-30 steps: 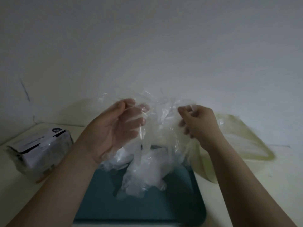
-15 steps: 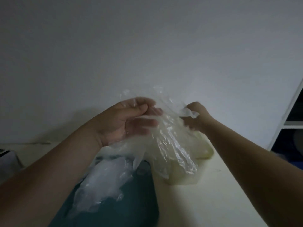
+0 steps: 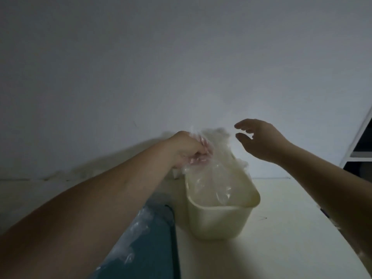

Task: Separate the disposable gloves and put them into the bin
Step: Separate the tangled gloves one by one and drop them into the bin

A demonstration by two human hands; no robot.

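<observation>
Fingers [image 3: 201,156] of my left hand [image 3: 185,148] are curled round the bunched top of a clear plastic glove [image 3: 213,178], pinching it so the rest hangs straight down. The film drapes into the mouth of the cream bin [image 3: 217,222], which stands toward the back edge of the tabletop [image 3: 281,228], close to the wall [image 3: 181,67]. I judge the glove is held high and by its top so that its own slight weight feeds it in rather than letting it cling to the rim. My right hand [image 3: 261,141] hovers above the far right side of the bin, fingers spread and loosely bent, holding nothing and touching neither glove nor bin. It looks placed to stay out of the drop and to catch the film if it drifts. Under my left forearm, toward the front edge, lies a dark teal tray [image 3: 157,254] with more loose gloves [image 3: 136,234] heaped on it. I cannot tell whether the tray touches the bin or sits just beside it. By my reckoning this glove is almost delivered, and the heap shows more to separate. Thin film like this sticks to skin, so opening my fingers may not shed it cleanly.
</observation>
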